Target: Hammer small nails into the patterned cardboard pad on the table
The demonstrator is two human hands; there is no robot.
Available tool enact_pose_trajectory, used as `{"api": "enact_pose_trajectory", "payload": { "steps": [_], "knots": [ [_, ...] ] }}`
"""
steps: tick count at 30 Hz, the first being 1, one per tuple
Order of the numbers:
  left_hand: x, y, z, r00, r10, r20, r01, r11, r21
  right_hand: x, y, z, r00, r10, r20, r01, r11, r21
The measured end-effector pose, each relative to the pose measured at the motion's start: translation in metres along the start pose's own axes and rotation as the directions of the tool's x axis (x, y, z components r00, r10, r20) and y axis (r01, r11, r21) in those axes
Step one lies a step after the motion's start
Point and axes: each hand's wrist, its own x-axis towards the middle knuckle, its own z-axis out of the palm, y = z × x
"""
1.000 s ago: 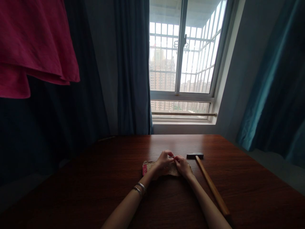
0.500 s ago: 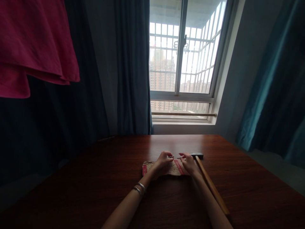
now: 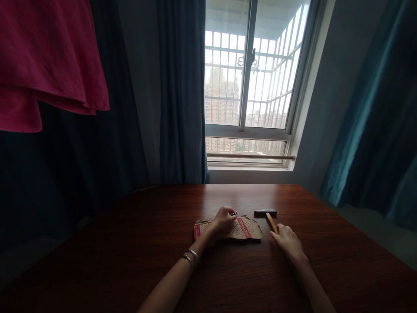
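Note:
A flat piece of printed cardboard (image 3: pixel 249 230), tan with red bands and dotted with dark spots, lies on the table. My left hand (image 3: pixel 223 218) is over its far edge, thumb and fingers pinched on a small shiny metal piece (image 3: pixel 233 214) whose exact kind is too small to tell. To the right of the cardboard lies a hammer (image 3: pixel 270 219) with a dark head and wooden handle. My right hand (image 3: pixel 289 242) is closed over the handle, hiding its lower part. The hammer head rests on the tabletop.
The brown wooden table (image 3: pixel 163 252) reaches to the wall under a barred window (image 3: pixel 247 87). Dark blue curtains (image 3: pixel 182 95) hang on both sides. A pink cloth (image 3: pixel 52 61) hangs at upper left.
My right hand has moved right and nearer, from above the cardboard to the hammer handle, and grasped it. My left hand keeps its pinch in place.

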Motion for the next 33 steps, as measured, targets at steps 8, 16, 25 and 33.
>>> {"api": "enact_pose_trajectory", "payload": {
  "steps": [8,16,25,33],
  "knots": [
    [-0.002,0.003,-0.002,1.000,-0.027,-0.011,0.027,1.000,0.012,0.003,0.004,0.013,1.000,-0.006,-0.015,0.006,1.000,0.009],
    [0.000,-0.001,0.002,0.998,-0.036,-0.042,0.037,0.999,0.018,-0.001,0.002,0.014,1.000,-0.006,-0.028,0.006,1.000,-0.004],
    [0.000,0.000,0.002,0.999,-0.025,-0.025,0.025,1.000,-0.013,-0.006,-0.004,0.009,1.000,0.013,-0.011,-0.014,0.996,-0.088],
    [-0.001,0.000,0.002,0.999,-0.032,-0.026,0.032,0.999,-0.011,-0.007,-0.006,0.006,1.000,0.001,-0.025,-0.001,1.000,-0.002]
  ]
}}
